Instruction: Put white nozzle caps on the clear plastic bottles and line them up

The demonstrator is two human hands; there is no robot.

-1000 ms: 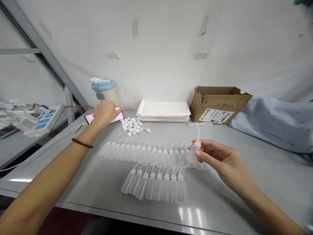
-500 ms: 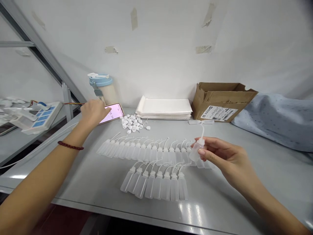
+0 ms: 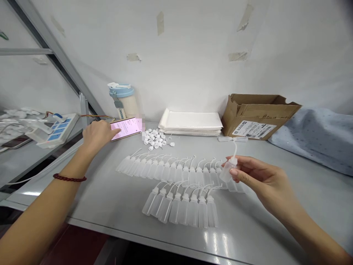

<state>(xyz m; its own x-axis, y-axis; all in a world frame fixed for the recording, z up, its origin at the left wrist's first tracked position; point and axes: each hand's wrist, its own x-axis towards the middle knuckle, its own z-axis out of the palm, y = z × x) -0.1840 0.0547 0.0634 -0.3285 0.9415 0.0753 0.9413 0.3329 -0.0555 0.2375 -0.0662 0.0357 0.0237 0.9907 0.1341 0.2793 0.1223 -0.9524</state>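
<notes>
Left hand (image 3: 96, 135) outstretched at phone (image 3: 131, 127) — right fingers (image 3: 240, 175) pinch bottle (image 3: 226, 171)

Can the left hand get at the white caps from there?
Probably yes: the left hand is at the phone, the white caps lie just right of it, and nothing seems to cover them.

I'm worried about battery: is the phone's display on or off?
On. The phone glows pink and shows lines of text, too small to read, at the left hand.
</notes>
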